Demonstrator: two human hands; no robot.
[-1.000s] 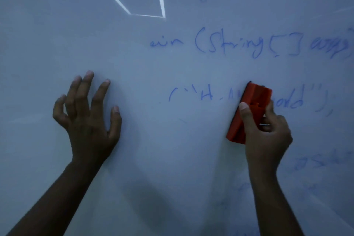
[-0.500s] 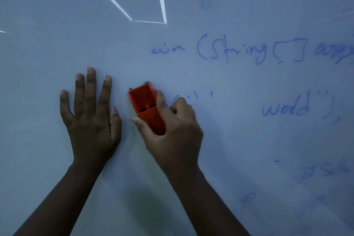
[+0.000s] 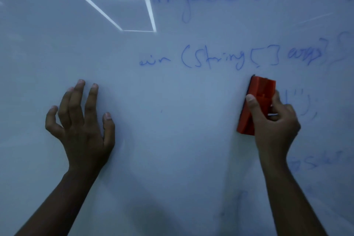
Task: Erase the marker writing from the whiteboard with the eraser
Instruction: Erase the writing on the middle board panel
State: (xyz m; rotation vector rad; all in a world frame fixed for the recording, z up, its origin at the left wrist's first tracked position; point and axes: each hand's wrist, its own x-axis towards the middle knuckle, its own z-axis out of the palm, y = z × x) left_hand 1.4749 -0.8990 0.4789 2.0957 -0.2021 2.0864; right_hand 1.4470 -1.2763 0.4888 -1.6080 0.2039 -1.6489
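The right hand (image 3: 275,128) pinches the red plastic block eraser (image 3: 255,105) — long axis near upright — with leftover blue marker writing (image 3: 306,105) just right of its fingers (image 3: 251,101).

Bright reflected outline of a four-sided light panel (image 3: 122,13) at upper left, slanted, its white edges thin and the inside dim. Fainter pale streaks of glare (image 3: 314,18) at upper right. Soft dark shadows (image 3: 153,214) pooled low, toward the bottom edge.

One whiteboard (image 3: 172,92), one eraser (image 3: 255,105), two hands: left (image 3: 84,130), right (image 3: 275,128).
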